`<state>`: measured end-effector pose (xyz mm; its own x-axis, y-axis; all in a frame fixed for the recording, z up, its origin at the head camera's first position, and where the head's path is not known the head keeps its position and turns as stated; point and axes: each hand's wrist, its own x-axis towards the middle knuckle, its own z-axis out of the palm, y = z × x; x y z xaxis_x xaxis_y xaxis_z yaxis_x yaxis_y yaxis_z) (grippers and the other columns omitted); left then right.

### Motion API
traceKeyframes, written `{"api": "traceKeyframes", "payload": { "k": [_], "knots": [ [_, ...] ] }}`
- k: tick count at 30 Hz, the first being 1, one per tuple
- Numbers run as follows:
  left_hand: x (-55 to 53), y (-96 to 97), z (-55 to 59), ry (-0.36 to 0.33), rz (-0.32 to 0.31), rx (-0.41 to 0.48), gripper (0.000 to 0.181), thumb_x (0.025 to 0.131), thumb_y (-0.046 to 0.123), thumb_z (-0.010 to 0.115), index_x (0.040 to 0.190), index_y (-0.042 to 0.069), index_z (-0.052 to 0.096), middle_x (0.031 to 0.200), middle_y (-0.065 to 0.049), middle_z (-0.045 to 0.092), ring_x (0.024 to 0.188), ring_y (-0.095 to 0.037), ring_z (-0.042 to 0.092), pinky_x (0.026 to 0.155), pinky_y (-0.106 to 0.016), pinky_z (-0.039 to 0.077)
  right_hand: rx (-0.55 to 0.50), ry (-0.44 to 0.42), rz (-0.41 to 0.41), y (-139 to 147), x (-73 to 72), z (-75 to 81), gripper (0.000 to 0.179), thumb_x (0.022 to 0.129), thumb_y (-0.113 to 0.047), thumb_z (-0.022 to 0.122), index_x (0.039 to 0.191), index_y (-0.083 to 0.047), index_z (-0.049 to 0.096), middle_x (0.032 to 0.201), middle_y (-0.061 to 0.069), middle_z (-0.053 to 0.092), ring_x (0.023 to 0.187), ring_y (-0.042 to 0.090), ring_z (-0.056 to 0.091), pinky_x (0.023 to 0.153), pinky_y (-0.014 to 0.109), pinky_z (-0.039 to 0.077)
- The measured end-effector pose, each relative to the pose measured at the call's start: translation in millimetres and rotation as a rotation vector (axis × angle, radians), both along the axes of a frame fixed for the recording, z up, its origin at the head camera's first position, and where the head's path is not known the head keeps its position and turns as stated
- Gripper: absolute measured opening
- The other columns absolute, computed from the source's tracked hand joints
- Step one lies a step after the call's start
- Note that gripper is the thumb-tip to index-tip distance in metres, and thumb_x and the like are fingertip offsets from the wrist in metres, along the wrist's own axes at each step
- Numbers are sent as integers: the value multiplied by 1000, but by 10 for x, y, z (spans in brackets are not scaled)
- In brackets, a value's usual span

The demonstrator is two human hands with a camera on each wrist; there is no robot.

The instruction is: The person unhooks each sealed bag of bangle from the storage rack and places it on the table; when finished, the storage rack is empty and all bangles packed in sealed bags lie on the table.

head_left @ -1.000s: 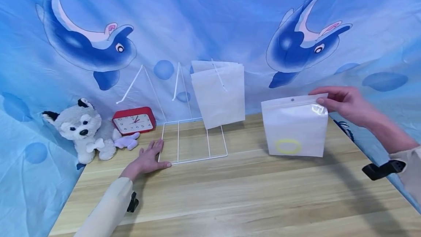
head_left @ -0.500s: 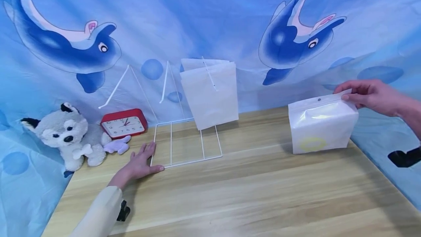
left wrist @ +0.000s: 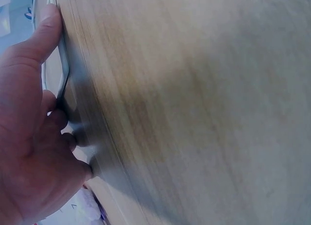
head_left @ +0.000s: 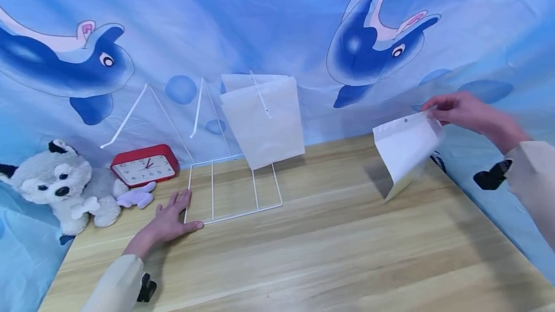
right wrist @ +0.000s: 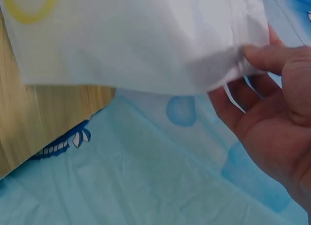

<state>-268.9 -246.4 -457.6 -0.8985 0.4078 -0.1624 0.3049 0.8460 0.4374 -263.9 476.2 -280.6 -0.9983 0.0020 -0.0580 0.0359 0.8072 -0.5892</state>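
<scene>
In the head view my right hand [head_left: 459, 112] pinches the top right corner of a white zip bag [head_left: 407, 141] with a small hang hole, over the right side of the table. The bag is turned edge-on and bends toward its lower end. A yellow ring on it shows in the right wrist view, where thumb and fingers grip the white bag [right wrist: 146, 45] at its edge. My left hand [head_left: 166, 223], fingers spread, rests at the front left corner of a white wire rack [head_left: 234, 215]. Two more white bags [head_left: 264, 119] hang from the rack's right hook.
Left of the rack stand a red alarm clock [head_left: 145, 163], a grey plush husky [head_left: 65, 191] and a small purple soft piece [head_left: 136, 196]. The rack's other two hooks rise in front of the blue dolphin curtain [head_left: 277, 23]. The wooden table [head_left: 303, 259] ends at right.
The head view has swung right. My right hand has carried the bag rightward and turned it, so its front with the yellow ring faces away. My left hand stays at the rack's corner.
</scene>
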Motion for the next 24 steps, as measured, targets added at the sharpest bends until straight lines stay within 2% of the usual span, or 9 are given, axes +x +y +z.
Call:
{"api": "traceKeyframes", "payload": {
  "k": [2,5,9,12,19,24],
  "knots": [
    [4,-13,-1,-5,1,5,113,82,54,76,156,-7,16,158,-33,17,143,-56,3,103,-79,0,2,33,-15,-57,-63,-21,40,106,-24,51,136,3,54,132,28,50,110,43,52,87,53,52],
    [-11,-25,-14,-3,-5,9,112,83,54,76,156,-7,16,159,-32,16,143,-56,3,103,-80,0,14,89,-55,-114,-122,-33,39,106,-22,50,135,3,54,131,28,51,107,43,50,84,47,53],
    [-36,-7,-32,-11,-11,1,113,83,54,75,157,-6,14,159,-32,15,144,-56,2,103,-80,-1,20,144,-93,-120,-168,-79,33,106,-16,49,131,4,57,126,27,52,102,40,48,71,26,50],
    [-33,3,-14,-22,-2,-4,113,83,55,74,156,-6,14,159,-32,14,144,-55,1,103,-79,-2,12,175,-88,-112,-211,-154,28,104,-9,49,126,5,60,123,27,53,97,38,47,62,19,47],
    [-47,25,-9,-22,1,-10,113,83,56,74,156,-6,14,160,-31,14,145,-54,0,104,-79,-2,15,225,-123,-107,-305,-377,25,100,-1,47,120,7,62,115,27,55,88,35,48,56,21,44],
    [-57,21,-8,-19,5,-17,113,83,56,74,157,-6,14,160,-31,14,145,-54,1,104,-78,-2,36,221,-136,-141,-389,-554,22,101,-1,47,113,6,64,115,27,55,90,37,45,57,27,43]
  ]
}}
